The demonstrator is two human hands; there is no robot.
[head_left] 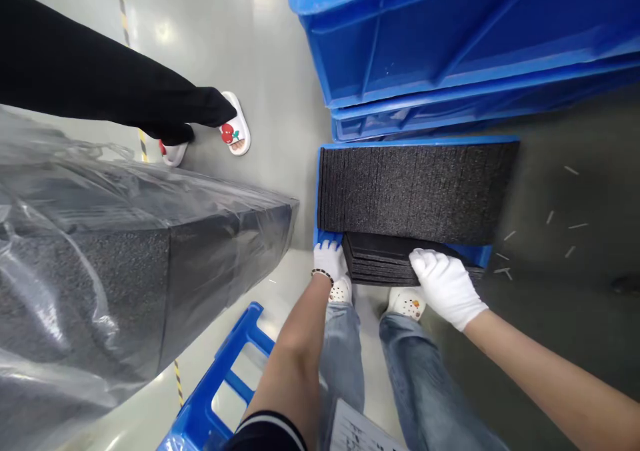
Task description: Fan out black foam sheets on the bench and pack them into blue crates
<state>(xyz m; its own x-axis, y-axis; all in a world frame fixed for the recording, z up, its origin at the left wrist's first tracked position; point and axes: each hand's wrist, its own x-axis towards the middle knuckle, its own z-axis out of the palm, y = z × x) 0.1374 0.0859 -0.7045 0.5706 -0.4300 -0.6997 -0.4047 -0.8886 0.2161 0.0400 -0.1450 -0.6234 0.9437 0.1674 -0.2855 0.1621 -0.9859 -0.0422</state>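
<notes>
A blue crate [317, 187] stands on the floor at my feet. Black foam sheets [415, 191] are packed tightly in a row along its far side. A separate stack of black foam sheets [383, 261] lies at the near side, slightly askew. My right hand [445, 284], in a white glove, is closed on the right part of this stack, its thumb hidden. My left hand [329, 259], also white-gloved, has its fingers curled over the crate's near left corner, beside the stack's left end.
Big blue crates [430, 44] are stacked just beyond. On the left stands a plastic-wrapped block of dark foam [130, 284], with a blue stool [220, 377] below it. A person in black trousers [115, 84] stands at upper left. White scraps [579, 225] litter the floor at right.
</notes>
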